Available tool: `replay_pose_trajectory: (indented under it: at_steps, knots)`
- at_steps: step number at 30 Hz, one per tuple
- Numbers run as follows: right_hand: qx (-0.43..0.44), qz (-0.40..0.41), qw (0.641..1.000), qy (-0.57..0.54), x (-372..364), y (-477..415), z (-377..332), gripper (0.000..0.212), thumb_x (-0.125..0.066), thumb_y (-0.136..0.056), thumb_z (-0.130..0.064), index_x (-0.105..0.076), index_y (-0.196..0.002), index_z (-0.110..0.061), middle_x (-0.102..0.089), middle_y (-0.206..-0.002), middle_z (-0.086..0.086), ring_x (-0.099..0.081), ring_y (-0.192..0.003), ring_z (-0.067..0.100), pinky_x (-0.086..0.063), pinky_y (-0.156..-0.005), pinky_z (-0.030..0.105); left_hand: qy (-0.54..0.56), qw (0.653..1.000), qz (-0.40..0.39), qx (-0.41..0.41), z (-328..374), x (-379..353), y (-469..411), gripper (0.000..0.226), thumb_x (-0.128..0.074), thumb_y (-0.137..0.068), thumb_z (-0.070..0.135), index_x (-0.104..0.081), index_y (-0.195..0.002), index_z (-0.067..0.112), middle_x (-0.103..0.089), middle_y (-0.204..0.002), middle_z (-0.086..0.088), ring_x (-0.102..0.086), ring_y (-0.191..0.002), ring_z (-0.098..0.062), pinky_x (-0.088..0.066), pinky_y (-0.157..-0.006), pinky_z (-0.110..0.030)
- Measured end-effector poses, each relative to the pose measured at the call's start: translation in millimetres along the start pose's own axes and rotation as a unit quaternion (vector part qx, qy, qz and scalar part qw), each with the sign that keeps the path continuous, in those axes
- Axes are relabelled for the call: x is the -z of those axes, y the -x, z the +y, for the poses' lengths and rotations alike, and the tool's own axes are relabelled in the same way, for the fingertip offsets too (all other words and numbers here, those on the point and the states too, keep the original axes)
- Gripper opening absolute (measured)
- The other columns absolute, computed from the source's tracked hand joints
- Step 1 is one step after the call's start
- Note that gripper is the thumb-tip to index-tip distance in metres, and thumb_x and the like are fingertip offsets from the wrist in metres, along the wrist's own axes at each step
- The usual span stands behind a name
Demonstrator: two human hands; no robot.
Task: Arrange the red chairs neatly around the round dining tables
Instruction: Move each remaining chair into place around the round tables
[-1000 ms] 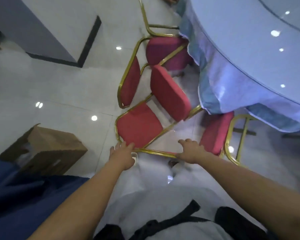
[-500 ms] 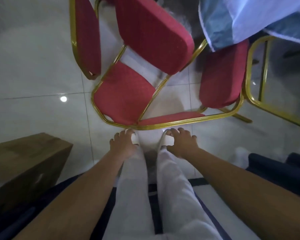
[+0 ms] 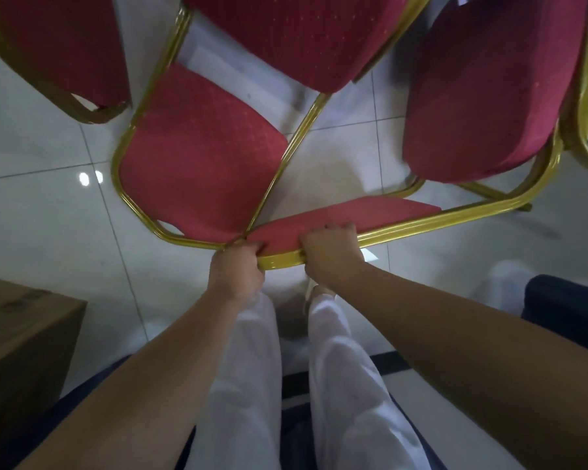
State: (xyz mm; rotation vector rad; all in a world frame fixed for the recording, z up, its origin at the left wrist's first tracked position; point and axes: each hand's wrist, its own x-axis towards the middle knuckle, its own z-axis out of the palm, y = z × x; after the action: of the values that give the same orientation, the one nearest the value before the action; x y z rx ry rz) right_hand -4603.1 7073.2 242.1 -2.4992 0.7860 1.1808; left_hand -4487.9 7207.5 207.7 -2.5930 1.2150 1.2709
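Two hands: the left hand and the right hand each curl tightly round the top rail of one red chair, with a short stretch of rail bare between them.
Gripped chair: its backrest shows edge-on just behind the rail, and its seat lies beyond the rail, away from the person.
Neighbours: a second chair meets the rail at an angle by the left hand, and a third chair stands further left of the rail.
Step in hand: taking hold, it seems, to shift this chair out of the crowded cluster; no tabletop is in view.
Next move: probably easing the rail clear of the second chair's frame, then squaring the chair to its place.
Materials: gold tube frames with rounded corners, and dull red padded fabric with a fine dotted weave.
Floor: pale glossy tiles.
Near side of the rail: a cardboard box, off to the left.
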Motion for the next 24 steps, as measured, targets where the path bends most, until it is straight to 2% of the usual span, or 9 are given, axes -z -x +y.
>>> replay_pose_trajectory:
  at_steps: [2, 6, 9, 11, 14, 17, 20, 22, 24]
  knots:
    - [0.009, -0.021, 1.0, -0.004, 3.2, 3.4, -0.3, 0.013, -0.057, -0.086, -0.016, -0.064, -0.091, -0.025, -0.059, -0.077, -0.006, -0.052, -0.071, 0.02, -0.033, -0.073, 0.035, 0.006, 0.999, -0.034, -0.003, 1.1, 3.0, 2.9, 0.035, -0.062, -0.083, 0.015, -0.065, -0.115, 0.027, -0.07, -0.096, -0.006, -0.066, -0.092, -0.032, -0.051, -0.08, -0.037]
    - [0.032, -0.042, 0.999, -0.01, 36.2, 38.5, 18.1, 0.019, -0.056, -0.086, -0.014, -0.068, -0.095, -0.025, -0.062, -0.077, -0.007, -0.057, -0.074, 0.019, -0.042, -0.084, 0.038, -0.05, 0.998, -0.012, -0.048, 27.5, 35.8, 33.1, 0.024, -0.062, -0.079, 0.021, -0.067, -0.102, 0.026, -0.07, -0.086, 0.0, -0.066, -0.088, -0.027, -0.046, -0.075, -0.03]
    - [0.03, -0.06, 0.997, -0.049, 81.4, 90.5, 35.8, 0.031, -0.053, -0.084, -0.011, -0.065, -0.105, -0.03, -0.061, -0.086, -0.009, -0.059, -0.094, 0.022, -0.028, -0.104, 0.047, -0.083, 0.994, 0.014, -0.071, 59.2, 80.6, 71.9, 0.018, -0.059, -0.075, 0.025, -0.066, -0.091, 0.025, -0.068, -0.078, 0.0, -0.067, -0.083, -0.024, -0.044, -0.078, -0.032]
    - [0.016, -0.048, 0.996, -0.078, 114.4, 136.1, 49.8, 0.04, -0.051, -0.083, -0.007, -0.065, -0.109, -0.035, -0.064, -0.097, -0.009, -0.056, -0.105, 0.021, -0.022, -0.106, 0.046, -0.093, 0.991, 0.021, -0.098, 84.5, 120.3, 107.5, 0.018, -0.056, -0.073, 0.029, -0.065, -0.088, 0.024, -0.068, -0.075, -0.001, -0.067, -0.08, -0.025, -0.043, -0.081, -0.035]
    - [0.024, -0.007, 0.989, -0.149, 165.5, 206.7, 75.9, 0.049, -0.052, -0.083, -0.008, -0.064, -0.121, -0.038, -0.066, -0.119, -0.008, -0.053, -0.116, 0.022, -0.026, -0.105, 0.043, -0.104, 0.977, 0.069, -0.175, 121.6, 186.7, 163.3, 0.016, -0.057, -0.071, 0.036, -0.063, -0.077, 0.022, -0.066, -0.064, 0.0, -0.065, -0.068, -0.025, -0.035, -0.073, -0.033]
    - [0.042, 0.039, 0.976, -0.209, 213.6, 276.2, 104.9, 0.05, -0.059, -0.081, -0.008, -0.066, -0.122, -0.036, -0.063, -0.104, -0.014, -0.058, -0.105, 0.02, -0.042, -0.094, 0.037, -0.102, 0.955, 0.122, -0.251, 161.5, 249.6, 219.3, 0.018, -0.056, -0.07, 0.041, -0.064, -0.075, 0.025, -0.057, -0.052, 0.005, -0.056, -0.053, -0.019, -0.029, -0.069, -0.029]
    - [0.045, 0.068, 0.959, -0.273, 244.6, 334.3, 132.5, 0.047, -0.065, -0.076, -0.002, -0.071, -0.107, -0.037, -0.067, -0.092, -0.016, -0.062, -0.086, 0.004, -0.049, -0.074, 0.023, -0.083, 0.927, 0.169, -0.325, 206.7, 304.1, 266.4, 0.017, -0.056, -0.064, 0.038, -0.064, -0.075, 0.028, -0.051, -0.051, 0.009, -0.052, -0.053, -0.016, -0.023, -0.067, -0.028]
    - [0.041, 0.097, 0.943, -0.317, 256.7, 363.8, 154.3, 0.037, -0.068, -0.074, 0.001, -0.071, -0.095, -0.029, -0.067, -0.083, -0.009, -0.064, -0.074, 0.008, -0.053, -0.067, 0.029, -0.071, 0.913, 0.184, -0.357, 237.2, 330.5, 288.0, 0.014, -0.06, -0.064, 0.031, -0.061, -0.077, 0.027, -0.056, -0.058, 0.007, -0.055, -0.06, -0.019, -0.023, -0.064, -0.028]
    - [0.055, 0.136, 0.927, -0.346, 259.5, 386.6, 175.8, 0.026, -0.07, -0.07, 0.007, -0.07, -0.088, -0.011, -0.066, -0.079, 0.001, -0.061, -0.073, 0.017, -0.051, -0.068, 0.039, -0.048, 0.907, 0.181, -0.377, 262.2, 346.0, 306.3, 0.022, -0.062, -0.071, 0.031, -0.065, -0.093, 0.029, -0.062, -0.07, 0.005, -0.057, -0.074, -0.019, -0.027, -0.062, -0.029]
